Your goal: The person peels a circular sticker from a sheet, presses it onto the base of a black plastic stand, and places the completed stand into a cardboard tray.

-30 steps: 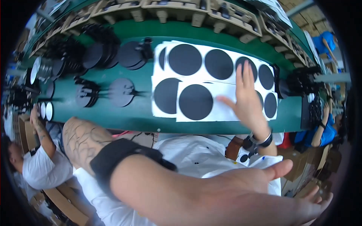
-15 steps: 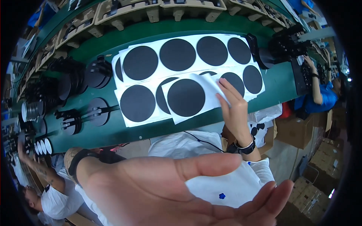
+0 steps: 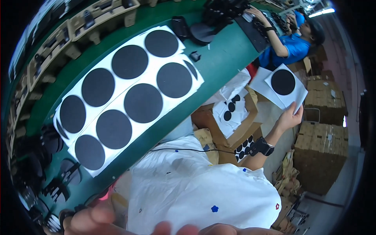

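Observation:
Out to the right, past the bench edge, my right hand (image 3: 290, 117) pinches a curled white sheet (image 3: 299, 96) by its lower end; one black round sticker (image 3: 282, 82) shows on it. A dark watch (image 3: 261, 147) is on that wrist. My left hand (image 3: 92, 220) is low at the picture's bottom edge, partly cut off. Its visible fingers are apart, and nothing shows in them. On the green bench (image 3: 219, 62) lie stacked white sheets (image 3: 129, 80) in two rows, each carrying large black round stickers.
Below the bench edge stands an open cardboard box (image 3: 235, 137) with loose sheets inside. Black parts on round bases (image 3: 70, 172) crowd the bench's left end. Cardboard trays (image 3: 102, 19) line the back. At the far right, a person in blue (image 3: 290, 47) works; stacked cartons (image 3: 321, 137) stand nearby.
My right hand has carried the sheet off the stack, out to the right beyond the bench. My left hand has dropped toward the lower edge. The view has turned rightward.

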`<action>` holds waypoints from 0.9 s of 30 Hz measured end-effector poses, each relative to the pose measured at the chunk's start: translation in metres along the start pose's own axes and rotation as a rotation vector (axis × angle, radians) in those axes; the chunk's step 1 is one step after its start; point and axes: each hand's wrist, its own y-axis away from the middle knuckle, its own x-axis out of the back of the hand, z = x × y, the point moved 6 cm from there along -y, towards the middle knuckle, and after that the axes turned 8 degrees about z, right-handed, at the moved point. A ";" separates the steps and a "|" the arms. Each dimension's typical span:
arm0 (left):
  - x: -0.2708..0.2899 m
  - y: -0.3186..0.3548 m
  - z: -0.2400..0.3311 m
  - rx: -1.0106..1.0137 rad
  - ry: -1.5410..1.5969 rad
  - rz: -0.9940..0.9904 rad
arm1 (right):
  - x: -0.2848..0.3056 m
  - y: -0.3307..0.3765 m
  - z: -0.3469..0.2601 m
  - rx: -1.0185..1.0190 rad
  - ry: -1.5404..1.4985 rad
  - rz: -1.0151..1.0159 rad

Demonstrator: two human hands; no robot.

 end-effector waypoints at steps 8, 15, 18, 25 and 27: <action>0.040 -0.025 -0.005 -0.102 -0.261 0.263 | 0.009 -0.023 0.195 0.170 0.643 0.073; 0.025 0.010 0.022 1.028 0.725 -0.118 | -0.043 0.098 0.171 0.101 0.593 -0.244; 0.042 0.016 0.031 0.788 0.593 -0.242 | -0.088 0.124 0.065 0.162 0.351 -0.357; -0.048 0.019 0.019 0.289 0.332 -0.376 | -0.142 0.231 -0.214 0.541 -0.674 -0.856; 0.072 0.077 0.075 0.710 0.472 -0.325 | -0.145 0.265 -0.258 0.631 -0.921 -1.048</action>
